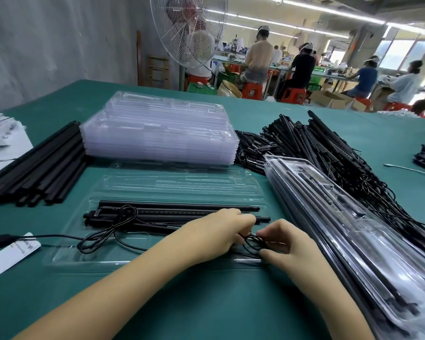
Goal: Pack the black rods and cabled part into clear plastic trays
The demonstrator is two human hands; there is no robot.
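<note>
two hands meet at the near right end of an open tray [66,256], which lies on the green table [206,303]. the left hand [216,235] and the right hand [284,244] both have fingers curled, pinching a small coil of thin black cable [252,244] between them. black rods [177,206] and the cabled part [113,218] lie lengthwise in the tray. more cable loops over its left half, and the plug [0,240] rests on the table left of it. a stack of empty trays [157,133] sits beyond, a pile of loose rods [39,168] far left, a heap of cabled parts [329,148] far right, packed trays [329,204] near right.
</note>
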